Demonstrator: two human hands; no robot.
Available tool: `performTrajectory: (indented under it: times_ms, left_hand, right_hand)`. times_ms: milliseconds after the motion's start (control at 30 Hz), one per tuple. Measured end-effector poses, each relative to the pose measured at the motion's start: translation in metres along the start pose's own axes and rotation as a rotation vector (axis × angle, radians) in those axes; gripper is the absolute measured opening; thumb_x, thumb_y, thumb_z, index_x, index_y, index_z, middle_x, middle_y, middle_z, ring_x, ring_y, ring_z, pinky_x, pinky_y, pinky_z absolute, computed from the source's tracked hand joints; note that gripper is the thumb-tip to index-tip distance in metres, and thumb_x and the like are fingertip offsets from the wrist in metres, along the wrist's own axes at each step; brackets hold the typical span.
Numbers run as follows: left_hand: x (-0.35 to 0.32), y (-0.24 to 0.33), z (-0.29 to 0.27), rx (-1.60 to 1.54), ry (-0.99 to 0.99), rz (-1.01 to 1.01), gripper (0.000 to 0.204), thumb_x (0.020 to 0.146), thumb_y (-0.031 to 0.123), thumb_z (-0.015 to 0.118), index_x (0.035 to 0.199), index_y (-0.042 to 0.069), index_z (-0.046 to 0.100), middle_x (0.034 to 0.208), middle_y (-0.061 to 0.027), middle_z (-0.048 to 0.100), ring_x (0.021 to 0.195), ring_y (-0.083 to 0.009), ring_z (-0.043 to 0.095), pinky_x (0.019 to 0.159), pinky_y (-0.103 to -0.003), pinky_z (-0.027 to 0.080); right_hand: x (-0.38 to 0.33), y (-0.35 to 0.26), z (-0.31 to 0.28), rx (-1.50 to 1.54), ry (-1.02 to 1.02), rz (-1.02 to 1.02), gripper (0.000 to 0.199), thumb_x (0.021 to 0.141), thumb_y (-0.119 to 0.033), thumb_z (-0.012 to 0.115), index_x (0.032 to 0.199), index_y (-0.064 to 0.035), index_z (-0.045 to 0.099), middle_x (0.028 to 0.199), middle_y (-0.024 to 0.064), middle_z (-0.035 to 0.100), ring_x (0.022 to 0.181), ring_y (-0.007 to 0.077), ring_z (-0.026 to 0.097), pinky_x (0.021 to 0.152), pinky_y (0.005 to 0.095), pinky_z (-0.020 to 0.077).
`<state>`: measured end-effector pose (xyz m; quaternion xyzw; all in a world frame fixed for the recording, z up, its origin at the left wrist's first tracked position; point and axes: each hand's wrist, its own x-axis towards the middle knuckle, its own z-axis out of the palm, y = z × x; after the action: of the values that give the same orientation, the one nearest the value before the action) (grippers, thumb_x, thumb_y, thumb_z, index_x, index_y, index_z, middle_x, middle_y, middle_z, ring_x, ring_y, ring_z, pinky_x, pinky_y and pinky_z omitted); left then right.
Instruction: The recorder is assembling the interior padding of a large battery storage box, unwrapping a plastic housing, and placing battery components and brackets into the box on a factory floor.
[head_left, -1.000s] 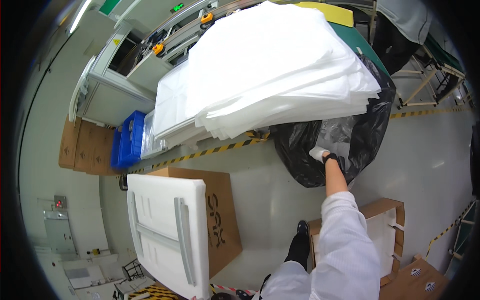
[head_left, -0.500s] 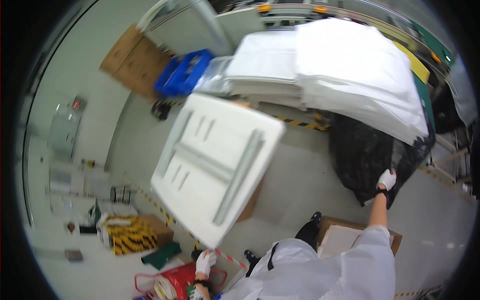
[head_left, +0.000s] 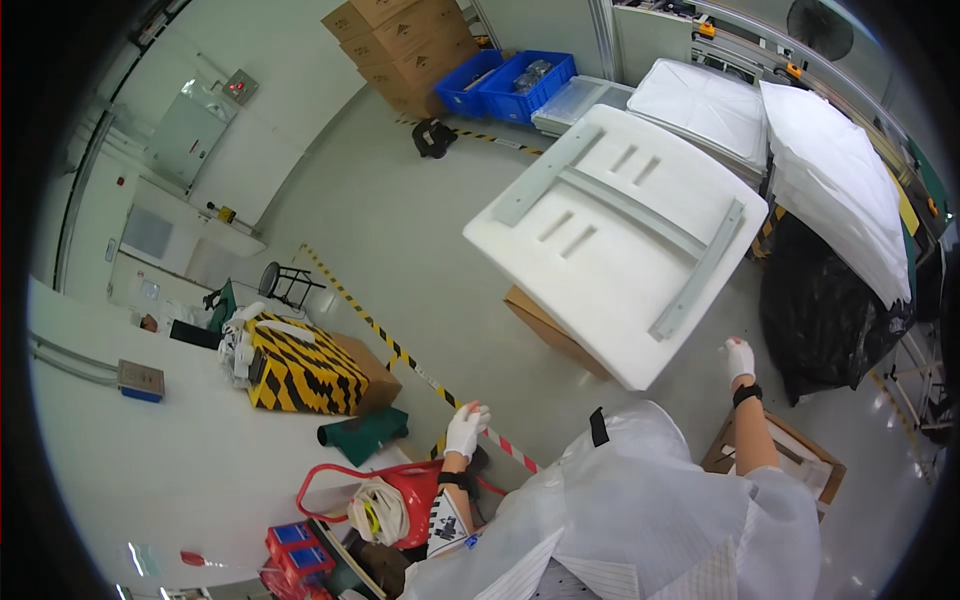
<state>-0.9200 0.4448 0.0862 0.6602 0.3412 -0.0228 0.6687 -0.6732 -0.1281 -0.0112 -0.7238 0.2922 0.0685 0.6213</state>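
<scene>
Grey workshop floor [head_left: 400,230]: white foam panel [head_left: 620,240] over a cardboard box [head_left: 545,325], both hands [head_left: 466,430] spread, empty.

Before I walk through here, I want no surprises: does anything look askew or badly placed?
The big white foam panel sits tilted on a cardboard box, overhanging it on all sides. Neither the left hand nor the right hand touches it.

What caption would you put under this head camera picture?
Gloved left hand and right hand spread apart below a big white foam panel resting on a cardboard box.
</scene>
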Motion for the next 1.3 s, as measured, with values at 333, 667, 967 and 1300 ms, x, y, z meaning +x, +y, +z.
performTrajectory:
  times_ms: [333, 667, 967, 1300]
  left_hand:
    - [0.188, 0.072, -0.059, 0.255, -0.314, 0.131, 0.037, 0.092, 0.014, 0.052, 0.125, -0.001, 0.050, 0.113, -0.0120, 0.063, 0.103, -0.0179, 0.060, 0.090, -0.027, 0.045]
    - [0.359, 0.185, -0.201, 0.540, -0.176, 0.033, 0.032, 0.092, 0.020, 0.053, 0.118, 0.002, 0.057, 0.102, -0.0061, 0.064, 0.089, -0.0141, 0.060, 0.077, -0.025, 0.047]
    - [0.678, 0.323, -0.096, 0.915, -0.624, 0.210, 0.036, 0.090, 0.021, 0.053, 0.120, 0.000, 0.055, 0.110, -0.0100, 0.063, 0.101, -0.0190, 0.060, 0.085, -0.029, 0.047]
    - [0.839, 0.430, 0.173, 1.076, -1.168, 0.361, 0.037, 0.089, 0.026, 0.055, 0.119, 0.004, 0.056, 0.110, -0.0147, 0.063, 0.100, -0.0271, 0.061, 0.087, -0.032, 0.046]
  right_hand:
    - [-0.008, -0.031, 0.135, -0.146, 0.386, -0.076, 0.048, 0.090, -0.036, 0.053, 0.118, 0.0032, 0.052, 0.107, 0.0189, 0.062, 0.098, 0.0286, 0.059, 0.086, 0.0344, 0.0447]
    - [-0.018, -0.051, 0.221, -0.408, 0.958, 0.111, 0.045, 0.089, -0.038, 0.052, 0.122, -0.0072, 0.053, 0.118, 0.0194, 0.057, 0.106, 0.0359, 0.056, 0.090, 0.0422, 0.0441]
    - [-0.045, -0.076, 0.279, -0.975, 1.393, 0.243, 0.046, 0.086, -0.037, 0.056, 0.123, -0.0097, 0.052, 0.128, 0.0192, 0.047, 0.110, 0.0337, 0.052, 0.092, 0.0453, 0.0427]
    - [-0.057, -0.126, 0.534, -0.500, 1.295, 0.135, 0.055, 0.085, -0.021, 0.060, 0.135, -0.0092, 0.040, 0.127, 0.0165, 0.049, 0.116, 0.0310, 0.049, 0.098, 0.0384, 0.0401]
